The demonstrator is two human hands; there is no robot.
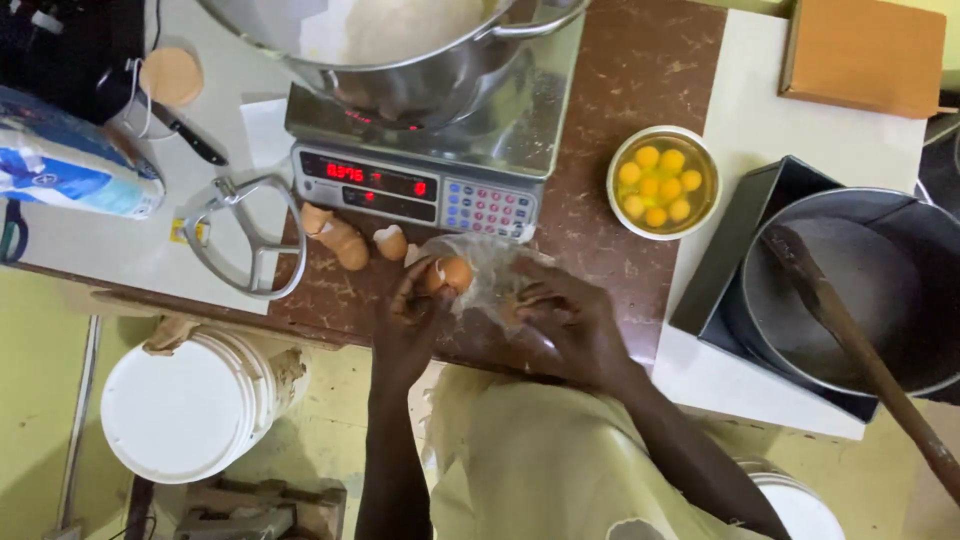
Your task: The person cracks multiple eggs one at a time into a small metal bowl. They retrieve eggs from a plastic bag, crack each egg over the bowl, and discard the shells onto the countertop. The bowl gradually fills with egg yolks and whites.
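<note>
Left hand (pixel 412 312) fingers are clamped on a brown egg (pixel 453 272), held at the fingertips above the counter (pixel 610 210) edge. Right hand (pixel 560 315), just beside it, grips a clear bag (pixel 490 262). The bowl (pixel 663 183) of yolks lies beyond the right hand.

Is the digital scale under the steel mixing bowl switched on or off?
On: the digital scale shows lit red digits on its front display, with the steel mixing bowl resting on it.

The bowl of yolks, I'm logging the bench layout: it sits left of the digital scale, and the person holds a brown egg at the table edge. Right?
Not quite. The head view shows the bowl of yolks right of the digital scale, not left. The left hand does hold a brown egg at the table edge.
</note>
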